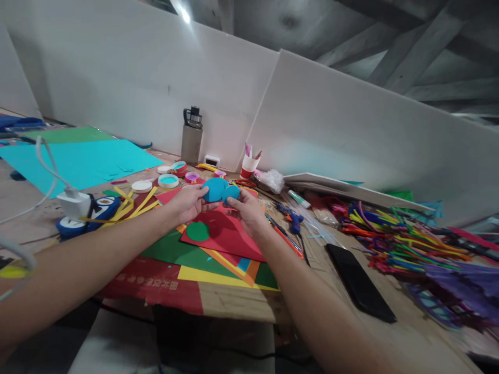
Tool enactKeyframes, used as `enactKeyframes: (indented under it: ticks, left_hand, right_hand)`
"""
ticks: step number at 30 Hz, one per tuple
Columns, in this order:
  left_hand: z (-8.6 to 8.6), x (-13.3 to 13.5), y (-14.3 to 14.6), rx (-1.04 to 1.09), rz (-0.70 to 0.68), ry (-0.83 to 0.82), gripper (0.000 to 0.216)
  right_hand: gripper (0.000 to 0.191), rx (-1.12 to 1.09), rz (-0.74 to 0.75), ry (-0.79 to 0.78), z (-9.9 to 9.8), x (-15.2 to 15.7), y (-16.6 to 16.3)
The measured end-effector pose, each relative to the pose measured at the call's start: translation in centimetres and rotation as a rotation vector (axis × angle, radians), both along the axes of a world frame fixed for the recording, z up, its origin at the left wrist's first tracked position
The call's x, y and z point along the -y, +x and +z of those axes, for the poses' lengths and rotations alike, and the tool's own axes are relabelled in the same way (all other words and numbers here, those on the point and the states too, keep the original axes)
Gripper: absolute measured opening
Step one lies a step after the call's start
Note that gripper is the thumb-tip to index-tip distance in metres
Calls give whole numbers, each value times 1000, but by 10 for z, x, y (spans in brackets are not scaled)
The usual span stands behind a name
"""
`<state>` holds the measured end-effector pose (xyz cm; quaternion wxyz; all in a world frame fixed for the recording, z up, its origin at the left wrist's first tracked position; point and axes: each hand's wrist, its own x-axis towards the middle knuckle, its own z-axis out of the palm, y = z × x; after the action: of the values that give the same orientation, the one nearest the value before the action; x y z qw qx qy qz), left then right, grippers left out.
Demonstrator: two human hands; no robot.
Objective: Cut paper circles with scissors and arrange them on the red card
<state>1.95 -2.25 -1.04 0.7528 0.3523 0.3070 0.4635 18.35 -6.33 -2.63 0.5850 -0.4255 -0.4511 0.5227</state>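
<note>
Forearms [103, 257] nearest — from afar I see the left grip [193, 201] pinching the larger blue piece [213, 190] and the right grip [249, 209] the smaller blue disc [231, 193] above the red sheet [230, 232] — cutting apparently done, joining undeterminable, green circle [198, 231] lying unattached.

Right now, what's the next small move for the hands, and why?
Probably line up the smaller blue piece with the larger blue piece: the right hand holds the one, the left hand the other, and they overlap off-centre in view, above the red sheet. Can't tell if they touch.
</note>
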Motion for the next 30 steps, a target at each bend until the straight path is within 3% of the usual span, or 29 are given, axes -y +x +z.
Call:
enactKeyframes:
  ticks: [4,9,15,21,30]
  left_hand:
    - [2,-1,-1,-30,-15,-14,19]
    - [3,-1,-2,-25,-45,-62,20]
    - [2,-3,-5,-57,-90,-59,20]
    - [-1,-6,-6,-15,-152,-69,27]
    - [1,-5,-3,7,-117,-107,27]
  right_hand:
    - [45,21,69,-11,1,-2,3]
    - [62,76,124,34,0,-4,7]
    - [46,113,72,-16,1,-3,9]
    - [41,29,67,-52,2,-3,9]
    - [37,-15,-1,-124,1,-7,13]
